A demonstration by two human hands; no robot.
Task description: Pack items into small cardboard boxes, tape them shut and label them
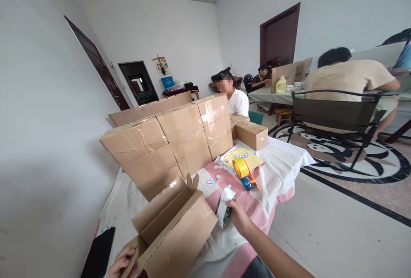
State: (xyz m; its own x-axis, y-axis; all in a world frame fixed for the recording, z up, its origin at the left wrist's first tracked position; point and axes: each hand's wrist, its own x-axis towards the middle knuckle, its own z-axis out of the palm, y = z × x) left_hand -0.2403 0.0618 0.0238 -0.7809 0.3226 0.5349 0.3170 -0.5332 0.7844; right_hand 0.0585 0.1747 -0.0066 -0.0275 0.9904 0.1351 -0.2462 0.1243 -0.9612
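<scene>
An open cardboard box point(180, 235) stands in front of me, its long top flaps raised. My left hand point(123, 263) is closed on the flap at its near left end. Just right of the box, my right hand point(237, 216) grips a small white item with a dark green patterned side point(225, 209); its kind is unclear. Beyond that hand, a tape dispenser point(246, 175) with a yellow roll and an orange-and-blue frame rests on the pink-and-white tablecloth point(221, 190).
Stacked taped cardboard boxes point(180, 132) form a wall behind my box. A yellow sheet point(253, 160) and paper scraps lie near the dispenser. A black flat object point(99, 252) is at the left edge. One person point(239, 102) sits across; another point(340, 76) sits at right.
</scene>
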